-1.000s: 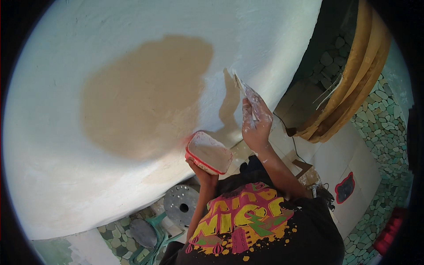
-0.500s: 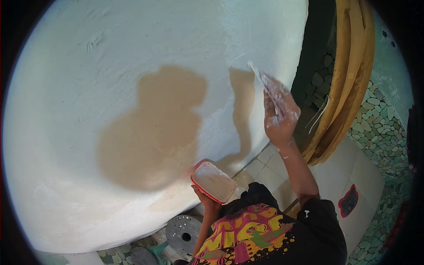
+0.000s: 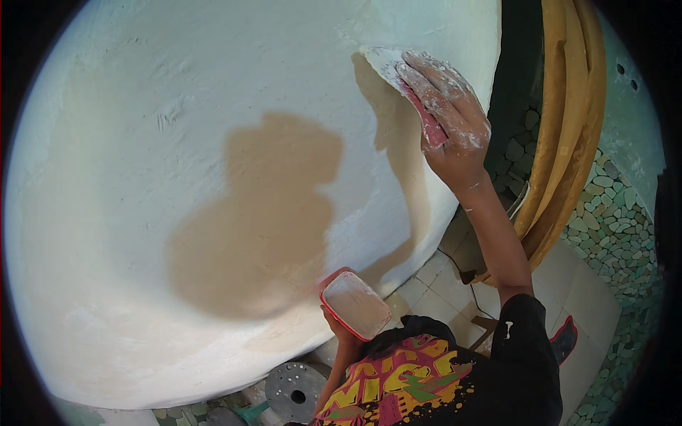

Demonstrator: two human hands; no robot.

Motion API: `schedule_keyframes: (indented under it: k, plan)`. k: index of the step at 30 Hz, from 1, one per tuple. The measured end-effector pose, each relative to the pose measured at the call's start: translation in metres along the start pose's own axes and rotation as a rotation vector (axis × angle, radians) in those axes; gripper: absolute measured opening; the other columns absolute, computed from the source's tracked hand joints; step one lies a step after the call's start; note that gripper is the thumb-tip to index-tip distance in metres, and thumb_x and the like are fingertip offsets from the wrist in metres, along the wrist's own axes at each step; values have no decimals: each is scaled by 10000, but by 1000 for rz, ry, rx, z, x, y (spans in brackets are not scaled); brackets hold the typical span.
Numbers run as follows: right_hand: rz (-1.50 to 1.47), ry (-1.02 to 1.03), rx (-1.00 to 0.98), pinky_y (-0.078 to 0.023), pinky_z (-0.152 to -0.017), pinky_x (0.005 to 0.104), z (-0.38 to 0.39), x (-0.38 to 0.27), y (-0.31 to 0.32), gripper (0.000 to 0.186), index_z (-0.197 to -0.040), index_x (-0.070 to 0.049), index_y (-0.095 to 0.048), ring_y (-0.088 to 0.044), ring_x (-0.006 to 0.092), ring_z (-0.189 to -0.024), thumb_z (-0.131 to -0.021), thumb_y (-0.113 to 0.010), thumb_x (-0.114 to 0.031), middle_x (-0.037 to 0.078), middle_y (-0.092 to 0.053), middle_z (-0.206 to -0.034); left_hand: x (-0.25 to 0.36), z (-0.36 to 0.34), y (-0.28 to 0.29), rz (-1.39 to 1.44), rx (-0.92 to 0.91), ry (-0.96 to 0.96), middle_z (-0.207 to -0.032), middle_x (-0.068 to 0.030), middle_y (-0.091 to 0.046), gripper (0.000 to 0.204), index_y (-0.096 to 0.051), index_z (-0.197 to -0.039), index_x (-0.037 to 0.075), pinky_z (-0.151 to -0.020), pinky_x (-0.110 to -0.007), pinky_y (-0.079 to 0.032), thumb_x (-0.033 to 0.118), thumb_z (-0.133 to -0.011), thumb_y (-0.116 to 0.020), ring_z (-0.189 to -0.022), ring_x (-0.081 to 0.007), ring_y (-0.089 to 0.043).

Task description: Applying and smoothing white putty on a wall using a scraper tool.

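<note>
Right hand (image 3: 455,121) grip wraps scraper (image 3: 398,74), blade protruding upper-left.

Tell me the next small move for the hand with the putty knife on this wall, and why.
Probably draw the putty knife down the white wall. The right hand presses its blade flat there, high up, while the left hand holds the red tray of white putty below.

One head-worn fisheye view looks down and forward from close above the white wall (image 3: 213,106), which fills its left and centre.
</note>
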State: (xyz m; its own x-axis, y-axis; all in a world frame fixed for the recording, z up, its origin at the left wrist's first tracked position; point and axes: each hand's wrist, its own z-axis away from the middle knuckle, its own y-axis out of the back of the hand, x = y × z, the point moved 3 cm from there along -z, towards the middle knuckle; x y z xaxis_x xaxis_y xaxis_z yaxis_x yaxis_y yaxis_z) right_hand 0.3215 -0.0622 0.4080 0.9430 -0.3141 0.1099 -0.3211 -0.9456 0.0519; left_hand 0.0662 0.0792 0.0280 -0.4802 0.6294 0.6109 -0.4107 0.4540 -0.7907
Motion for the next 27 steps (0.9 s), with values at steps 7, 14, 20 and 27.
schedule_keyframes:
  k: [7,14,20,27]
  plan:
    - [-6,61,-59,-536,-1017,455,3,-12,-11,402,-1195,-105,-760,-685,337,-1146,-793,-769,-105,103,-722,-1247,-2,-2,4,58,95,60,-1411,-99,-576,660,-455,-1493,166,-1045,-523,-506,634,-1047,-321,-1249,-320,-601]
    - [36,141,-75,-552,-992,437,1,-21,-1,355,-1144,-98,-776,-700,318,-1127,-794,-779,-158,98,-748,-1179,-3,-2,1,152,30,71,-1380,-107,-590,633,-466,-1474,157,-1026,-527,-515,608,-1051,-332,-1217,-322,-616]
    - [51,192,-64,-564,-959,420,-17,-24,-4,339,-1127,-101,-782,-715,295,-1091,-792,-783,-157,84,-756,-1142,-2,-3,1,52,-17,28,-1438,-97,-554,645,-434,-1503,164,-1077,-507,-480,607,-1044,-337,-1288,-319,-570]
    - [56,151,-165,-563,-965,435,23,-32,-2,349,-1120,-108,-787,-714,297,-1099,-775,-798,-158,80,-759,-1131,-8,-1,-1,150,-13,79,-1379,-111,-581,614,-457,-1470,149,-1033,-515,-502,583,-1047,-358,-1220,-325,-604]
